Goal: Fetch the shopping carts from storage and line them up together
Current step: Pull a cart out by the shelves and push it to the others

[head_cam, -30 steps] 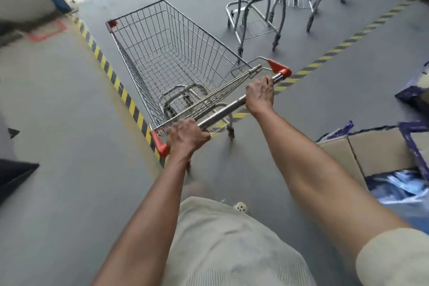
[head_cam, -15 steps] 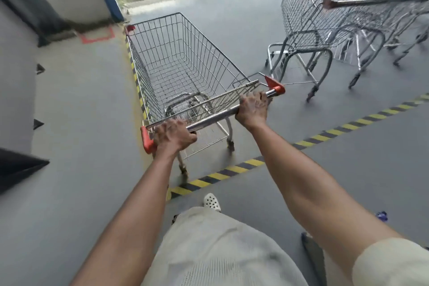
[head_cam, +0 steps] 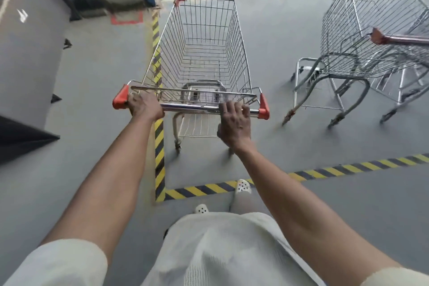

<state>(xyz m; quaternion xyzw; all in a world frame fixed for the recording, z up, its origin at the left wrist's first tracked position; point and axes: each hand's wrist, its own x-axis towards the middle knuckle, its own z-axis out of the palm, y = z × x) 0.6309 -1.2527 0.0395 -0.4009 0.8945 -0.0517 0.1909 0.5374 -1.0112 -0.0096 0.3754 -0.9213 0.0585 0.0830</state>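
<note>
Grey floor, cart handle in both hands

Parked cart cut by right edge; wheels blurred.

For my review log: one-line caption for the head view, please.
The left hand and right hand grip the handle of an empty shopping cart beside yellow-black floor tape; parked carts stand to its right.

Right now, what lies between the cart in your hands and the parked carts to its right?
Only bare grey floor, as the head view shows; nothing stands between the held cart and the parked carts.
</note>
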